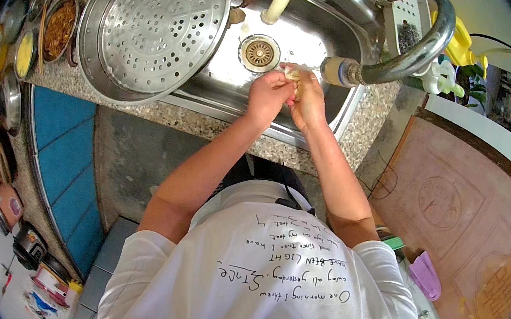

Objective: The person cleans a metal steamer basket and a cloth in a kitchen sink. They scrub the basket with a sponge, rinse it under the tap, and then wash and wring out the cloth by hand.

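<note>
Both my hands meet over the steel sink basin [217,78], just below and right of the drain strainer [260,53]. A small pale, yellowish piece [293,74], too small to name, sits between my fingers. My left hand [268,95] pinches at its lower left side, fingertips touching my right hand. My right hand [310,98] closes around the piece from the right. The faucet spout [338,71] ends right beside my right hand; whether water runs is hard to tell.
A large perforated steel steamer pan [161,33] covers the sink's left part. Bowls with brown food [60,28] and yellow food [24,53] stand on the granite counter [183,124] at left. A red-knobbed tap [280,0] rises behind the drain. A yellow spray bottle [458,43] is at upper right.
</note>
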### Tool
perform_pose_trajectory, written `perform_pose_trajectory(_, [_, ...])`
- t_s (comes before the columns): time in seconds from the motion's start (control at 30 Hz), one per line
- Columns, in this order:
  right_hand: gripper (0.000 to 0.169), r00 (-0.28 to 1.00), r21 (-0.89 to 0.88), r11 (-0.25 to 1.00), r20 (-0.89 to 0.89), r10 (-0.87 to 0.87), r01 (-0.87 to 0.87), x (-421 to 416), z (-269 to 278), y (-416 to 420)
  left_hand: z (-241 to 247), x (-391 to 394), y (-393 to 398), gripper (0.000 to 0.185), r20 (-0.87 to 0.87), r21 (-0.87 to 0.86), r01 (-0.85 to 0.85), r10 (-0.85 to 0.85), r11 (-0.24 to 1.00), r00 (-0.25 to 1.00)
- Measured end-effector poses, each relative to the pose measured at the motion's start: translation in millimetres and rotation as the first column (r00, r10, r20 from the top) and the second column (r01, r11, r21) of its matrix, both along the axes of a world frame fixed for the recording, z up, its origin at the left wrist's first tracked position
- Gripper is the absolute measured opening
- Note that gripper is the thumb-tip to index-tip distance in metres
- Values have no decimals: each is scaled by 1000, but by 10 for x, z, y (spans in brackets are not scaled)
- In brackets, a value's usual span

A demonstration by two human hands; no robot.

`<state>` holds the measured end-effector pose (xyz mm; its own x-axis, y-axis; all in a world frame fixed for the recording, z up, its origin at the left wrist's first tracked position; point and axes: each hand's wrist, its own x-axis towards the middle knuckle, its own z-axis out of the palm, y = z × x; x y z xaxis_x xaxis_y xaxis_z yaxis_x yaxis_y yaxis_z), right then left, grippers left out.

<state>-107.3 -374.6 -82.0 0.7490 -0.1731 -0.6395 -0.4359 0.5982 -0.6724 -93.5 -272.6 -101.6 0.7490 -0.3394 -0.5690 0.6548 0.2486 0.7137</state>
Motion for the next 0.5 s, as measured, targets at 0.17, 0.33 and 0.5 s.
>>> perform_pose_trajectory(0.17, [17, 999, 23, 1000, 34, -3, 2, -187, -154, -121, -41, -52, 44, 14, 124, 79, 156, -165, 985, 978])
perform_pose_trajectory(0.33, [27, 968, -7, 972, 92, -235, 237, 28, -93, -324, 247, 8, -15, 18, -30, 147, -31, 36, 989, 999])
perform_pose_trajectory(0.5, [13, 997, 226, 973, 50, -63, 50, -71, -306, -792, 17, 54, 212, 21, -43, 204, -172, 185, 964, 982])
